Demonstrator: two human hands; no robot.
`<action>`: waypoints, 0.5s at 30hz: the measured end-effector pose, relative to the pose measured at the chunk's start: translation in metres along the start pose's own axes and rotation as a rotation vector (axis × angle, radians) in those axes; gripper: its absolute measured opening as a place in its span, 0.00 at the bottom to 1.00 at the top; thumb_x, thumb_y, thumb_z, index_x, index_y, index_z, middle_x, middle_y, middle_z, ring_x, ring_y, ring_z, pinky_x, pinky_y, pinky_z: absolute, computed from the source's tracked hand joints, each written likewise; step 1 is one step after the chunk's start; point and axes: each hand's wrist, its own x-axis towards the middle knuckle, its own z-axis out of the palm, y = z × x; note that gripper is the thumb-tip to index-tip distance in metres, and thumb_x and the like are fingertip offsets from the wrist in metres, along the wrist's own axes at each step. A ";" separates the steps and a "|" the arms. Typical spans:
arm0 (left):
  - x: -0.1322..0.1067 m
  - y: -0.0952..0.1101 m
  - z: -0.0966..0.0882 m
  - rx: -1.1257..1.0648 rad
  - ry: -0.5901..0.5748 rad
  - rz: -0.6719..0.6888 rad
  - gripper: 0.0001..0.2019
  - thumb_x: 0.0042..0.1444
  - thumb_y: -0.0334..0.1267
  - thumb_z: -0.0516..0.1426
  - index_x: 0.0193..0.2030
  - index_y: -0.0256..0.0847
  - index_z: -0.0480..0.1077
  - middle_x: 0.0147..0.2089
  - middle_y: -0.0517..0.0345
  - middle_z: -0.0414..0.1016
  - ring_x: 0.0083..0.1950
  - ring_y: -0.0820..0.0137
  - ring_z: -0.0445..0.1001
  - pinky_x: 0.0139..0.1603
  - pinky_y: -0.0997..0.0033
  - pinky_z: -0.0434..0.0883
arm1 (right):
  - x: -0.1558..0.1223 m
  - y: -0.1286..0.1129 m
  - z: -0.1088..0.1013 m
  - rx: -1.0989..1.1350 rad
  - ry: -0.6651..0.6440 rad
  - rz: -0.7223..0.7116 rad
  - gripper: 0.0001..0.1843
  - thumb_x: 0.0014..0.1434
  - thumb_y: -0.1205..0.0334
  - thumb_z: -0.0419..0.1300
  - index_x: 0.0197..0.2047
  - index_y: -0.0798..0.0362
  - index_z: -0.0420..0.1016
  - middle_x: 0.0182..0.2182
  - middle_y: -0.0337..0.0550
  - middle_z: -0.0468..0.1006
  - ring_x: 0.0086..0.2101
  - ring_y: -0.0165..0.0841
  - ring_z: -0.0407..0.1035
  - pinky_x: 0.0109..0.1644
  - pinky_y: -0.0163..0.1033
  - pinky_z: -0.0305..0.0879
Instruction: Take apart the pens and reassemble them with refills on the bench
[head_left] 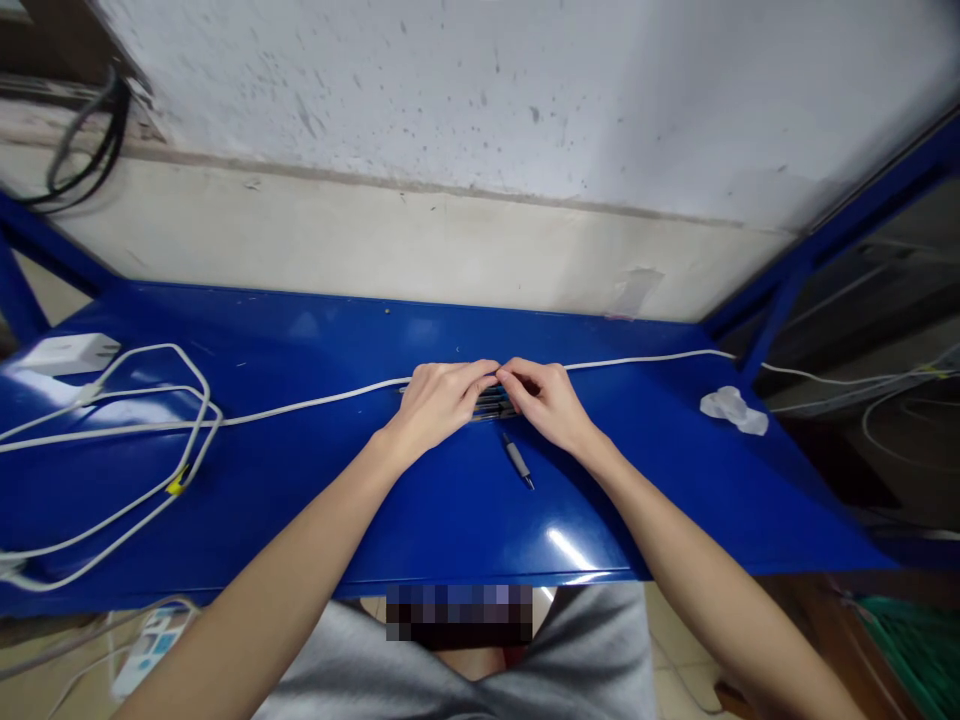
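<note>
Left hand: the left hand [442, 400] curls low over the middle of the table [300, 500], its thumb and fingertips drawn together at the right hand; whether it grips anything I cannot tell.
Right hand: the right hand [551, 400] mirrors it, fingers bent and thumb near the index finger, its fingertips meeting those of the left; its grasp is hidden too.
Slim dark pieces: several slim dark pieces [491, 408] lie side by side beneath and between the hands, partly covered by them.
Grey pen-like piece: a grey pen-like piece [517, 460] lies slantwise on the table, just on the near side of the hands, its narrow tip toward the table's front edge.
White cable: a white cable [315, 403] crosses the table, passes out of sight at the hands and runs on to the right.
Left end: loose cable loops [172, 346] with a yellow tag [178, 482], near a white adapter [73, 353].
Right end: a crumpled white scrap [735, 410], well apart from the hands.
</note>
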 end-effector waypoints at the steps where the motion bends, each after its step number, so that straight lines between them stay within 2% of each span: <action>1: 0.001 0.002 -0.001 0.013 -0.006 -0.013 0.12 0.72 0.39 0.53 0.53 0.46 0.77 0.44 0.57 0.85 0.42 0.65 0.83 0.38 0.71 0.69 | 0.000 -0.001 0.000 -0.033 0.009 0.005 0.18 0.72 0.55 0.53 0.31 0.52 0.72 0.22 0.33 0.66 0.23 0.27 0.58 0.31 0.36 0.51; 4: 0.002 0.004 -0.004 0.024 -0.010 -0.023 0.12 0.73 0.41 0.51 0.51 0.46 0.75 0.37 0.60 0.83 0.35 0.68 0.81 0.34 0.72 0.64 | 0.001 -0.003 -0.005 -0.129 -0.026 0.043 0.21 0.71 0.57 0.53 0.25 0.53 0.67 0.20 0.33 0.61 0.22 0.26 0.53 0.29 0.36 0.48; 6: 0.003 0.005 -0.005 0.024 -0.009 -0.021 0.11 0.73 0.41 0.51 0.49 0.45 0.75 0.33 0.61 0.81 0.32 0.69 0.78 0.32 0.72 0.61 | 0.002 -0.004 -0.011 -0.196 -0.159 0.063 0.23 0.68 0.58 0.56 0.21 0.53 0.63 0.18 0.32 0.58 0.21 0.25 0.50 0.28 0.36 0.45; 9: 0.003 0.005 -0.007 -0.002 -0.033 -0.011 0.11 0.72 0.39 0.51 0.45 0.44 0.74 0.30 0.62 0.77 0.29 0.71 0.74 0.31 0.72 0.59 | 0.001 -0.007 -0.022 -0.226 -0.398 0.131 0.24 0.63 0.56 0.61 0.18 0.53 0.62 0.16 0.31 0.57 0.19 0.23 0.47 0.24 0.36 0.43; 13: 0.003 0.006 -0.007 -0.068 -0.059 0.004 0.11 0.71 0.36 0.50 0.41 0.42 0.72 0.30 0.62 0.75 0.28 0.72 0.71 0.32 0.72 0.59 | -0.003 -0.011 -0.035 -0.116 -0.615 0.339 0.26 0.60 0.47 0.65 0.18 0.53 0.69 0.12 0.33 0.66 0.15 0.23 0.54 0.20 0.34 0.47; 15: 0.003 0.006 -0.007 -0.084 -0.058 0.008 0.11 0.71 0.35 0.49 0.40 0.42 0.72 0.31 0.61 0.75 0.30 0.71 0.72 0.33 0.72 0.61 | -0.006 -0.012 -0.037 -0.074 -0.705 0.386 0.25 0.57 0.45 0.68 0.19 0.53 0.72 0.12 0.36 0.69 0.14 0.25 0.59 0.19 0.33 0.51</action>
